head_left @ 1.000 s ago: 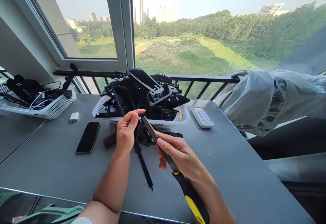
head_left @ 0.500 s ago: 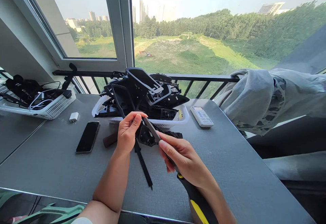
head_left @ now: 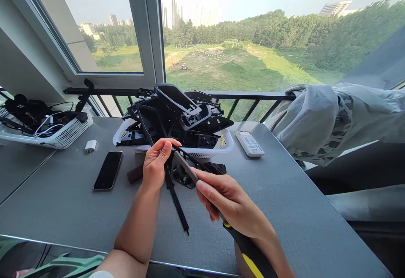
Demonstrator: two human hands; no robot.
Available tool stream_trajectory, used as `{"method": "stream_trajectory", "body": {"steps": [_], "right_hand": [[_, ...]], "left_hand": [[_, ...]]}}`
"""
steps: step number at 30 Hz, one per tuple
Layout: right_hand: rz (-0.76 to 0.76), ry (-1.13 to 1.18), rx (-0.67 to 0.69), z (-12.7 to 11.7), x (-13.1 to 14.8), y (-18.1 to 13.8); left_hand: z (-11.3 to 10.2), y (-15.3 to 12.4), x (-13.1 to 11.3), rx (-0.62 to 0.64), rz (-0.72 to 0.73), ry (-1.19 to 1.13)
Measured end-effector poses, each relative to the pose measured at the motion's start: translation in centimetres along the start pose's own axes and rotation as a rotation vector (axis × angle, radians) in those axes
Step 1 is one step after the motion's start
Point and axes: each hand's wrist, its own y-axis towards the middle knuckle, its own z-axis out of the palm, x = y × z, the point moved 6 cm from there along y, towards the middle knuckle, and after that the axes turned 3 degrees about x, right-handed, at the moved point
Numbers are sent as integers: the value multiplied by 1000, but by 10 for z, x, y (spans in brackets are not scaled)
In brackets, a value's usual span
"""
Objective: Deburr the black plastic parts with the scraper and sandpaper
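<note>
A flat metal file (head_left: pixel 185 165) with a black and yellow handle runs diagonally in front of me. My right hand (head_left: pixel 232 195) is closed around the file's blade, its handle lying beneath my wrist. The tip of the blade rests against a black plastic part (head_left: pixel 181 176), which my left hand (head_left: pixel 155 166) pinches at its upper left edge between thumb and fingers. How the rest of that part is shaped is partly hidden by the file. Below it a long thin black strip (head_left: pixel 177 206) slants across the grey table.
Behind my hands stands a white basket (head_left: pixel 205 153) heaped with black plastic parts. A phone (head_left: pixel 108 170), a white charger (head_left: pixel 90 146) and another basket (head_left: pixel 71 132) are at left. A white calculator-like device (head_left: pixel 249 144) lies at right, near a grey curtain (head_left: pixel 313 117).
The file and my right hand have shifted slightly down and left. My left hand has moved a little left, and more of the black plastic part shows beside the blade.
</note>
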Motion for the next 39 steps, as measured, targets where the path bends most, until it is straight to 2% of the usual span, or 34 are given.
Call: {"method": "stream_trajectory", "body": {"steps": [2,7,14,17,20,27,33,36,39], "right_hand": [[4,24,6,0,1,-2],[-2,179,-169,-13,-1,1],[-42,246,-330,-26,-5,9],[-46,229,-341,-28,-7,13],[-14,203,-292,-26,-11,17],[37,211,-284,-20,-16,21],[58,210,-306,-20,-19,24],[59,205,-316,-20,-20,28],[52,203,-332,-21,-21,29]], "left_hand": [[1,1,0,0,-17,-25],[5,1,-2,53,-101,-122],[5,2,-3,98,-89,-44],[4,3,-1,86,-72,-73],[3,4,-1,100,-71,-72],[-2,3,-3,55,28,67],[0,3,1,58,50,151],[0,3,-1,68,61,163],[1,3,-3,141,35,197]]}}
